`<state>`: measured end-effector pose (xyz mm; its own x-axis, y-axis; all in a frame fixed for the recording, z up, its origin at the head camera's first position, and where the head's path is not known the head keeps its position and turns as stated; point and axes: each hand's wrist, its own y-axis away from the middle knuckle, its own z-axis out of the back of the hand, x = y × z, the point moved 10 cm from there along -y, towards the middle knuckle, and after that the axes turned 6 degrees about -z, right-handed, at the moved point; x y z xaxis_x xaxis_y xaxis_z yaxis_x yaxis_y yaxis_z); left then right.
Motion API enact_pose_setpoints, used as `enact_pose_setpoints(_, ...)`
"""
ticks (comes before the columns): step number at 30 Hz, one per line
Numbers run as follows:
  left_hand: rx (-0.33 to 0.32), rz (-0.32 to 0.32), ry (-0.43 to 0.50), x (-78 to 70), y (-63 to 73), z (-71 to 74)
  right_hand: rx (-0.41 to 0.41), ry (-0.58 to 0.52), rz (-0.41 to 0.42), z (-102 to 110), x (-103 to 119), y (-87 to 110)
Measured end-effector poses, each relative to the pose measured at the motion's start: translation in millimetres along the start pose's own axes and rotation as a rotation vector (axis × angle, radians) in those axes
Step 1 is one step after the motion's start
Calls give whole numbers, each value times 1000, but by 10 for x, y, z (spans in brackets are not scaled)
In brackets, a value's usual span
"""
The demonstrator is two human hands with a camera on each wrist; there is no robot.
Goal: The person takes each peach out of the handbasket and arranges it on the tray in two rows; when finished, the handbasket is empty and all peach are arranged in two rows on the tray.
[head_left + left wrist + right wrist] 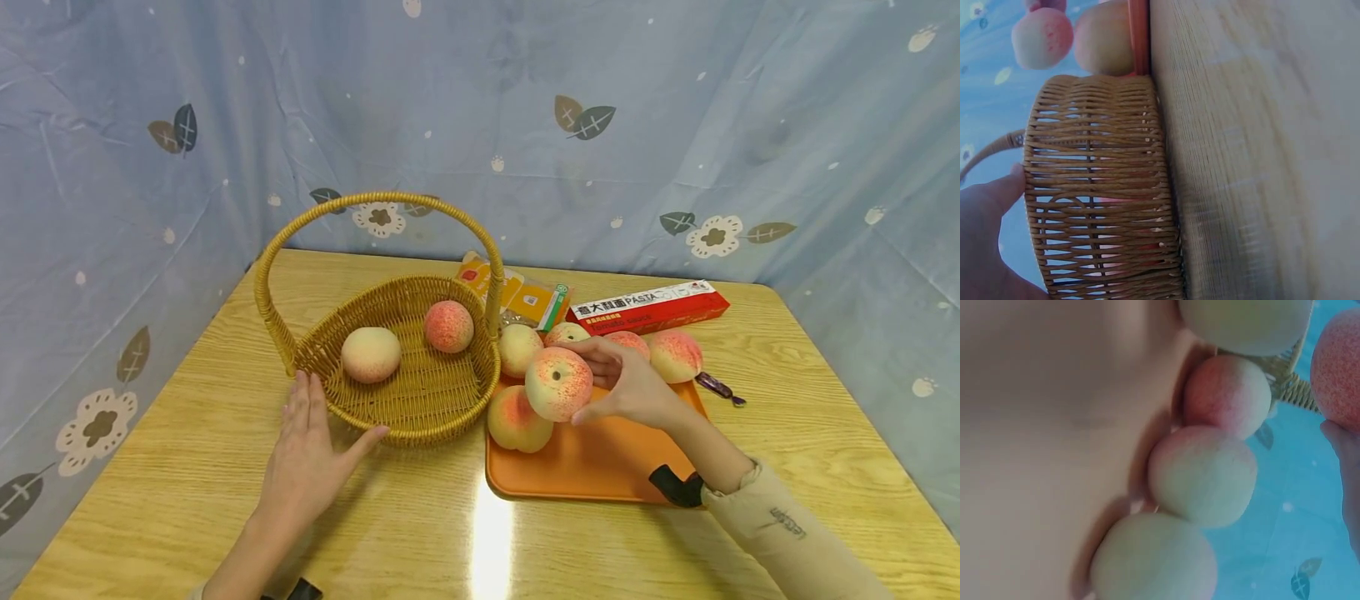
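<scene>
My right hand (630, 387) holds a pale peach with red speckles (558, 383) between thumb and fingers, raised over the left part of an orange tray (600, 471). In the right wrist view that peach (1340, 369) is at the right edge. On the tray lie several more peaches, among them a yellowish one (517, 425) just below the held one. My left hand (307, 458) rests against a yellow wicker basket (405, 433), fingers extended at its left side and thumb along the front rim. Inside the basket are a pale peach (371, 354) and a redder one (449, 327).
Behind the tray lie a red and white pasta box (648, 308) and an orange printed packet (525, 300). A purple wrapped candy (718, 387) is right of the tray. The basket's tall handle (378, 197) arches over it. A blue patterned curtain surrounds the wooden table (405, 533).
</scene>
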<state>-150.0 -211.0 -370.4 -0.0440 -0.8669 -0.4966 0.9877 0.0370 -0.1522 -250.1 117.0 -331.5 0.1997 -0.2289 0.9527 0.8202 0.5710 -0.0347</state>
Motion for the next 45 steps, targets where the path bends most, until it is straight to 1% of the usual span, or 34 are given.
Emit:
enact_pose_setpoints(5, 5, 10, 6, 11, 10, -5, -14, 6, -11, 87, -86, 68)
enact_pose_setpoints(8, 3, 5, 7, 5, 6, -2, -23, 19, -15, 144, -132, 111)
enact_pose_setpoints(14, 2, -2, 3, -8, -3, 2, -33, -4, -18, 226, -186, 187)
enact_pose_setpoints(17, 2, -4, 0, -11, -6, 3, -37, -5, -35, 247, -226, 208)
enact_pose_setpoints(20, 0, -2, 0, -10, -6, 7, -35, 12, -70, 252, -295, 214)
enact_pose_setpoints(23, -1, 1, 1, -8, -4, 11, -30, 41, -123, 251, -395, 214)
enact_pose_setpoints(27, 3, 4, -1, -4, -1, 4, -14, 107, -181, 235, -520, 226)
enact_pose_setpoints(30, 1, 0, -2, -8, -3, 2, 6, 148, -174, 212, -558, 240)
enact_pose_setpoints(38, -3, 4, -3, -15, 2, 15, 70, 151, -154, 108, -583, 235)
enact_pose_setpoints(41, -6, 2, -5, -20, 0, 16, 82, 164, -147, 82, -585, 229)
enact_pose_setpoints(45, -6, -1, -7, -16, -4, 11, 97, 182, -156, 44, -575, 211)
